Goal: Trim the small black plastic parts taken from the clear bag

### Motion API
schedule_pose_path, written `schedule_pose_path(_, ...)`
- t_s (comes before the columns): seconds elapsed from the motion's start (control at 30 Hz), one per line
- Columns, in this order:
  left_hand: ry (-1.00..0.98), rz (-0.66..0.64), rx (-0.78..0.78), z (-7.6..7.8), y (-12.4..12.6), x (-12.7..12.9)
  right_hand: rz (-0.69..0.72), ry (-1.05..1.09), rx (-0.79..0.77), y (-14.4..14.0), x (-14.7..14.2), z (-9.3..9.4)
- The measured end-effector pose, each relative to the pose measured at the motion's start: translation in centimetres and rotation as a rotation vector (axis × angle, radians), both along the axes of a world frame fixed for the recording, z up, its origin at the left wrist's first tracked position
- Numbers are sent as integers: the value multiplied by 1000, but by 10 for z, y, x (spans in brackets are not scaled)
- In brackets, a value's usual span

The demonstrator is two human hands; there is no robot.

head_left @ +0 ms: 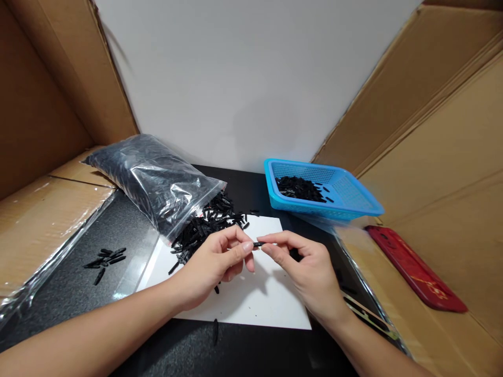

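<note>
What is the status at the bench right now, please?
Left hand and right hand pinch one small black piece between fingertips. Black pieces spill from bag. Blue basket beyond, unobstructed.

Black tabletop (90, 293), walled by cardboard at both sides. White sheet (251, 298) laid at centre. Clear bag (153, 180) of black pieces laid across the sheet's far-left corner, a heap (208, 222) spilled from its mouth onto the sheet. Small cluster (106, 257) seen left. One stray piece (215, 331) at the near edge. Blue basket (338, 196) set far right.
</note>
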State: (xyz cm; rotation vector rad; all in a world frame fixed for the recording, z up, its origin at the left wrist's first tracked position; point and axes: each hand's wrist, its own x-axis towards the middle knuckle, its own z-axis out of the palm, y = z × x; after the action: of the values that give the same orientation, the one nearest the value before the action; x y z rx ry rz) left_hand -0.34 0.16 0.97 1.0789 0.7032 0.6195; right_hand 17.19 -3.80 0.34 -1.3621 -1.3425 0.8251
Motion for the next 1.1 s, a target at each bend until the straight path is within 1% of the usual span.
schedule_pose_path(0.17,-92,56,-183,1,0,-2,-32,4,10,-1,0,1)
schedule_pose_path(0.3,-136,88,-252,-2,1,-3,-21,60,4,-1,-1,2)
schedule_pose_path(0.37,-168,78,-264,-2,0,-2,9,194,-36,0,-2,1)
schedule_pose_path(0.47,-242,16,-244,-4,-1,-2,122,560,-181,2,-1,0)
schedule_pose_path(0.53,-266,-23,-212,-6,-2,-3,195,719,-277,4,-1,-1)
schedule_pose_path(0.6,-261,-48,-185,-8,-2,-4,210,725,-326,5,-1,-2)
schedule_pose_path(0.7,-235,-54,-155,-9,-1,-4,199,644,-348,7,-1,-4)
schedule_pose_path(0.8,-209,-14,-148,-9,0,-4,169,624,-307,8,0,-8)
schedule_pose_path(0.93,-169,47,-203,-6,0,-1,111,655,-234,7,1,-10)
schedule_pose_path(1.1,-151,62,-263,-4,-1,0,104,671,-212,6,1,-7)
